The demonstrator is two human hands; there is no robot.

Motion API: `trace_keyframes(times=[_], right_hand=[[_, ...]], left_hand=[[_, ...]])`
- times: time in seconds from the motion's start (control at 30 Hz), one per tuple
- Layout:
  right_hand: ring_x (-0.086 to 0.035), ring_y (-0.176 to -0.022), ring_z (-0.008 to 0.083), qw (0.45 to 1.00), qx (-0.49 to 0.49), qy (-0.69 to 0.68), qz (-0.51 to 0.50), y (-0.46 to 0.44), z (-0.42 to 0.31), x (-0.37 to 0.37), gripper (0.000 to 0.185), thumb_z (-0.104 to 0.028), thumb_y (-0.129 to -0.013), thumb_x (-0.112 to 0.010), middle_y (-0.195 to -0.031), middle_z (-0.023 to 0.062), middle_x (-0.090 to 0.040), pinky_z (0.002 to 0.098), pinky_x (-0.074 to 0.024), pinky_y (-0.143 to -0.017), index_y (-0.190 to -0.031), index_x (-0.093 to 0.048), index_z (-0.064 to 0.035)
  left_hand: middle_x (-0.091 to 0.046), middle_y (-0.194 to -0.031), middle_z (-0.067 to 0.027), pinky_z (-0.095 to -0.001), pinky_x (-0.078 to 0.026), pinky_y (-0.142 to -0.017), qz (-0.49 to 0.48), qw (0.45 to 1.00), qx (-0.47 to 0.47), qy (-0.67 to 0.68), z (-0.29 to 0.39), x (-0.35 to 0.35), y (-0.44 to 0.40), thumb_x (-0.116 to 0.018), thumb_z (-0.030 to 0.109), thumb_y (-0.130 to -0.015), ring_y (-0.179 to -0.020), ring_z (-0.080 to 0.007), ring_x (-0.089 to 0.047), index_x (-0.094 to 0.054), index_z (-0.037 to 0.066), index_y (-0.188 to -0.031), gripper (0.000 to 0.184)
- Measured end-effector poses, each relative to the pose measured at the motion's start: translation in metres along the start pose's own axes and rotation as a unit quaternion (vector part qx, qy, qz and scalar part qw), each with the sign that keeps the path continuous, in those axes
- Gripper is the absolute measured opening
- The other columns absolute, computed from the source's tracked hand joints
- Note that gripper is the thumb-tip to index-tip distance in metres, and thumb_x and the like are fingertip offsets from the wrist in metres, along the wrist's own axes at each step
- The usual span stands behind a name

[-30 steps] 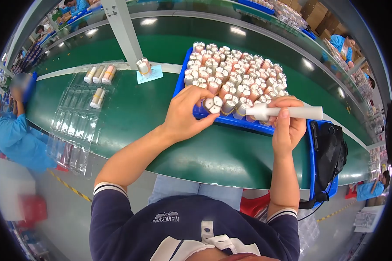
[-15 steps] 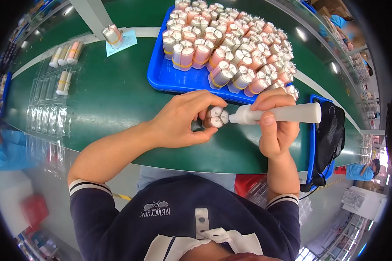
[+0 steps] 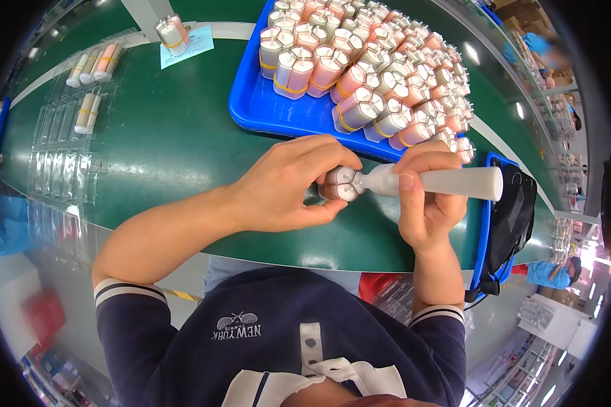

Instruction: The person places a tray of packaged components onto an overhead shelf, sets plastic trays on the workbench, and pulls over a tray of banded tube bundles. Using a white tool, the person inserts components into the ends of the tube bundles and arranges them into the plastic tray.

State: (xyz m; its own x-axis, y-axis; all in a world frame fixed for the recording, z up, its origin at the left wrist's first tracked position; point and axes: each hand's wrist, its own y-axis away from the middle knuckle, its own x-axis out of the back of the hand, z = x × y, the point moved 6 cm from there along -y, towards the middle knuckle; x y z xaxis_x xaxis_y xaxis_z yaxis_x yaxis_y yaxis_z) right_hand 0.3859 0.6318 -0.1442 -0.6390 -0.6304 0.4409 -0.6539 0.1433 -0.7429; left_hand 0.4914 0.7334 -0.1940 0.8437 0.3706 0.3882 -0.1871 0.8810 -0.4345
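Note:
My left hand (image 3: 295,183) grips a bundle of small tubes (image 3: 341,184) between thumb and fingers, its white ends facing up and toward the right. My right hand (image 3: 431,197) is wrapped round a white bottle (image 3: 465,183) with a narrow nozzle, held nearly level. The nozzle tip meets or almost meets the white ends of the bundle. Just beyond both hands, a blue tray (image 3: 271,112) holds several similar bundles (image 3: 356,108) with yellow bands, standing close together.
A clear plastic blister tray (image 3: 64,136) with several tubes lies at the left. Another bundle (image 3: 173,34) stands on a light blue paper (image 3: 198,42). A black mesh bag (image 3: 512,210) rests in a blue bin at the right. Co-workers sit at both sides.
The bundle was lifted clear of the blue tray and brought over the green table. The bottle's nozzle has come left, up to the bundle's white ends. The view has shifted too.

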Motion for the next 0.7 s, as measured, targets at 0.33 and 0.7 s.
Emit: trace_keyframes(times=[0.33,0.7], right_hand=[[-0.054,-0.067,0.0217,1.000,-0.005,0.002,-0.003,0.001,-0.002,0.002,0.015,0.005,-0.073,-0.062,-0.078,0.0101,-0.054,0.0294,-0.0423,-0.053,-0.082,-0.051,-0.0008],[-0.053,-0.069,0.0181,0.989,-0.114,-0.089,0.035,0.004,0.000,0.016,0.009,-0.003,-0.081,-0.053,-0.082,0.0140,-0.054,0.0273,-0.0436,-0.058,-0.088,-0.049,0.0030]], left_hand=[[-0.055,-0.085,-0.0051,-0.0250,-0.043,-0.055,0.018,0.997,-0.054,-0.043,0.005,0.002,-0.002,-0.074,0.005,-0.060,-0.064,-0.0146,-0.050,-0.056,0.003,-0.099,0.043],[-0.054,-0.081,-0.0044,-0.0242,-0.041,-0.046,0.018,0.994,-0.045,-0.101,0.004,0.001,0.001,-0.076,0.015,-0.057,-0.057,-0.0142,-0.051,-0.058,0.005,-0.099,0.047]])
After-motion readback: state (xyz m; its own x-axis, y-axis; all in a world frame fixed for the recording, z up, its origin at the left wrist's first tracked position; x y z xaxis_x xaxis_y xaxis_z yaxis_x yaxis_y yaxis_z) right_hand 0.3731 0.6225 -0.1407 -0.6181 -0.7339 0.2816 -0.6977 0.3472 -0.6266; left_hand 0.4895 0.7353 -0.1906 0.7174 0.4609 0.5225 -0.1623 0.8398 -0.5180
